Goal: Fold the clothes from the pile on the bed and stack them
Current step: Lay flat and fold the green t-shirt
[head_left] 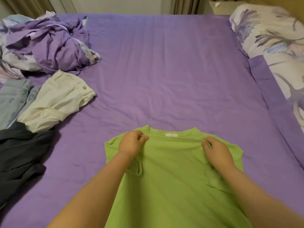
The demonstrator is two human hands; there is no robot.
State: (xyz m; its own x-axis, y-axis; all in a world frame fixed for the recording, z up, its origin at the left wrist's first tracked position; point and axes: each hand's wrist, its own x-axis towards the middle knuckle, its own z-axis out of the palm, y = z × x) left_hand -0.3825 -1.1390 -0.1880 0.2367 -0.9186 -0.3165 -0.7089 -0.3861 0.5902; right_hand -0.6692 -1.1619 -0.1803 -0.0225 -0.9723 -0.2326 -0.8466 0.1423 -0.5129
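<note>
A lime green T-shirt [172, 178] lies spread on the purple bed sheet [164, 71] in front of me, its collar pointing away. My left hand [131, 143] pinches the shirt at the left shoulder beside the neckline. My right hand [215, 150] pinches the right shoulder by the collar, and the front neckline is pulled taut between the two hands. To the left lies the pile: a cream garment [56, 102], light blue jeans [13, 101] and a dark navy garment [19, 155].
A crumpled purple and floral duvet [47, 45] is bunched at the far left corner. Floral pillows [271, 40] run along the right side of the bed. Curtains and a wall stand behind the far edge.
</note>
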